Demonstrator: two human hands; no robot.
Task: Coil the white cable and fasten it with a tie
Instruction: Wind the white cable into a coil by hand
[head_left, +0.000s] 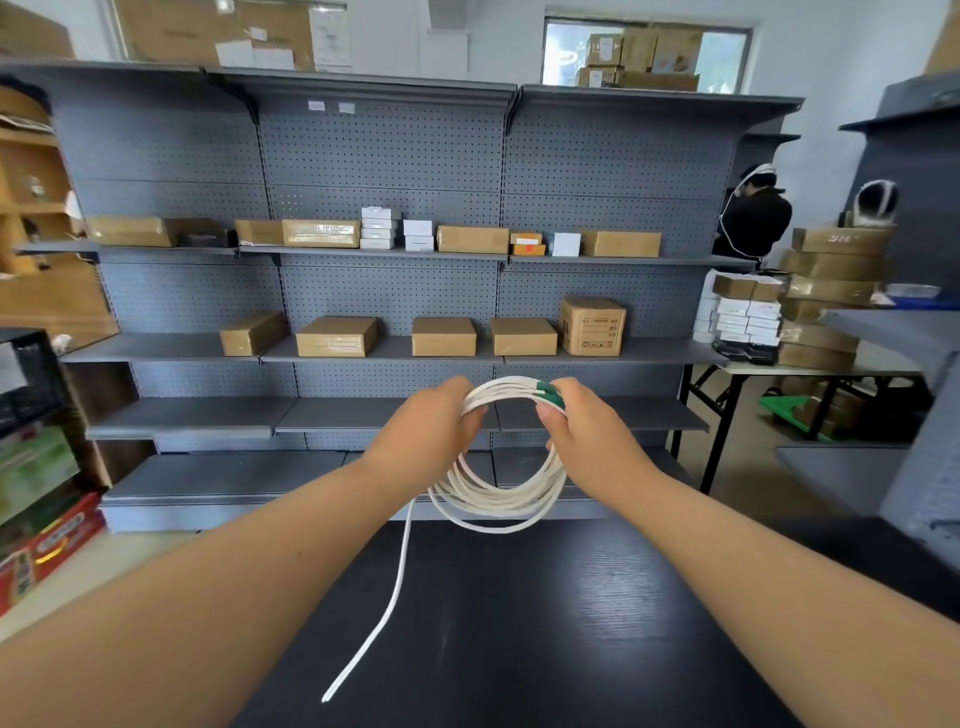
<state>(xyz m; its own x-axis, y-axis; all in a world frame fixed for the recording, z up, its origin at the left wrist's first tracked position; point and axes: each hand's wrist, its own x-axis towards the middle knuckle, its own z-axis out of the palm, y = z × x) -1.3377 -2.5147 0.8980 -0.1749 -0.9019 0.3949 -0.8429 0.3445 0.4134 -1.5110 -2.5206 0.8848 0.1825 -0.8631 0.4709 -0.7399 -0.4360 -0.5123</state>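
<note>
The white cable (498, 499) hangs as a round coil of several loops in the air above the black table (519, 623). My left hand (431, 426) grips the coil's upper left part. My right hand (582, 426) holds the upper right part, its fingers curled on a green tie (549, 393) that wraps the loops there. One loose cable end trails down from the coil's left side and lies on the table near the front.
Grey pegboard shelving (395, 291) with cardboard boxes (337, 336) stands right behind the table. Stacked boxes (826, 291) sit on a folding table at the right, and a person (756, 218) stands there. Colourful cartons (47, 519) lie at the left.
</note>
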